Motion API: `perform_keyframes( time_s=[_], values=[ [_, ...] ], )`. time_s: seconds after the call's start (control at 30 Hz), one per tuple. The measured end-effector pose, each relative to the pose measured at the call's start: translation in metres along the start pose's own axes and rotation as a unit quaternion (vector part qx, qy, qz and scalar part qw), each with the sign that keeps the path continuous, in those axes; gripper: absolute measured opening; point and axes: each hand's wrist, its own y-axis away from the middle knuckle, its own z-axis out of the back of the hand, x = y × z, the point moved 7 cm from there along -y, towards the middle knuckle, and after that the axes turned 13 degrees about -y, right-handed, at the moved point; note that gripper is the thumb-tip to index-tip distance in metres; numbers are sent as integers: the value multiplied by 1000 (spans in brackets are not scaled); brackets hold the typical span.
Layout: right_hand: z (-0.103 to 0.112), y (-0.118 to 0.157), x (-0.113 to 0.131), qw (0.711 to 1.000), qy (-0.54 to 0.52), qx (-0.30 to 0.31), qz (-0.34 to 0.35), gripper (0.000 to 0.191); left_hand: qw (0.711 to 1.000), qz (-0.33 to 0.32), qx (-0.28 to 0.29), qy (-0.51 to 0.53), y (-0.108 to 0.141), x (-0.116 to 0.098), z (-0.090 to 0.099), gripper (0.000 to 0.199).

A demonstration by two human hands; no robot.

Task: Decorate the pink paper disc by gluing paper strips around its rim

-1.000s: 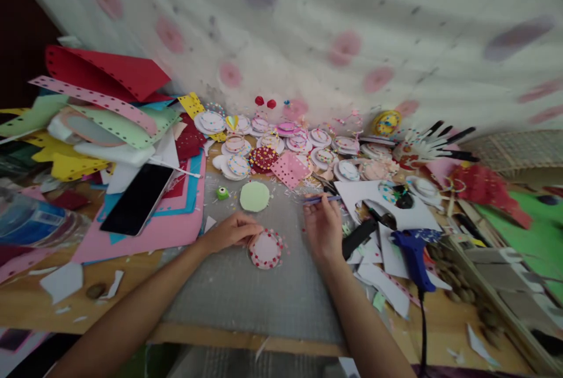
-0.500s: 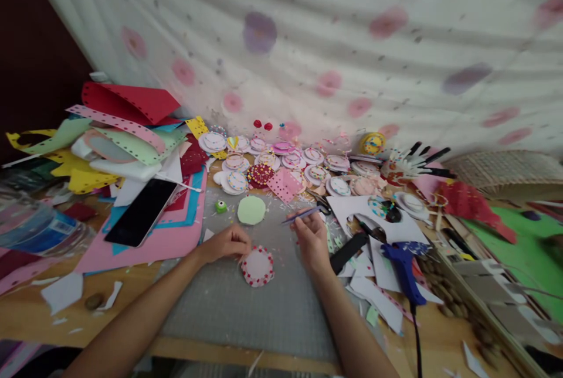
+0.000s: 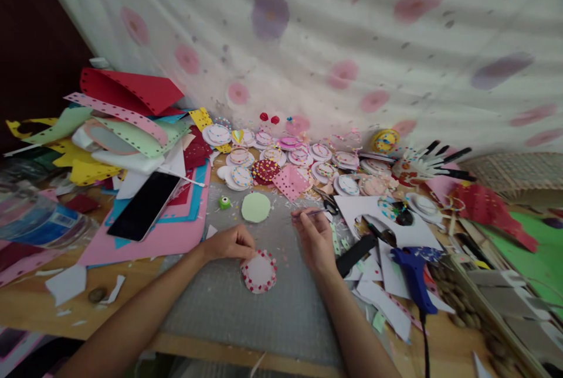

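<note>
My left hand (image 3: pixel 234 244) is closed, its thumb and fingers pinched at the upper left rim of a round pale paper disc (image 3: pixel 259 272). Small red and pink pieces ring the edge of that disc, which lies on or just above a grey cutting mat (image 3: pixel 220 307). In my right hand (image 3: pixel 313 238) is a slim purple pair of tweezers (image 3: pixel 314 212), its tip pointing left and apart from the disc. A light green paper circle (image 3: pixel 255 207) lies on the mat beyond both hands, beside a small green punch (image 3: pixel 224 202).
Rows of decorated paper discs (image 3: pixel 266 172) line the back. To the right are a blue glue gun (image 3: pixel 413 278), scissors (image 3: pixel 329 204) and paper scraps (image 3: pixel 387 307). A phone (image 3: pixel 145 205) rests on coloured sheets at left, near a plastic bottle (image 3: pixel 53 217).
The tweezers have tilted flatter, and my right hand has turned slightly. My left hand stays at the disc's rim. The whole view has shifted a little.
</note>
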Motion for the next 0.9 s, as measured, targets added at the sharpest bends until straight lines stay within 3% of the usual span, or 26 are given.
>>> perform_keyframes(
  time_s=[0.3, 0.57, 0.77, 0.9],
  values=[
    [5, -1, 1, 996, 78, 5, 47, 19, 1000, -16, -7, 3, -2, 3, 0, 43],
    [-3, 3, 12, 984, 155, 24, 89, 15, 1000, -16, -2, 0, -1, 3, 0, 46],
    [-11, 10, 19, 962, 243, 68, 105, 13, 1000, -24, -3, -5, 0, -1, 0, 45],
    [-3, 24, 19, 938, 315, 110, 98, 7, 1000, -24, -6, -3, 0, 1, 0, 41]
  ],
)
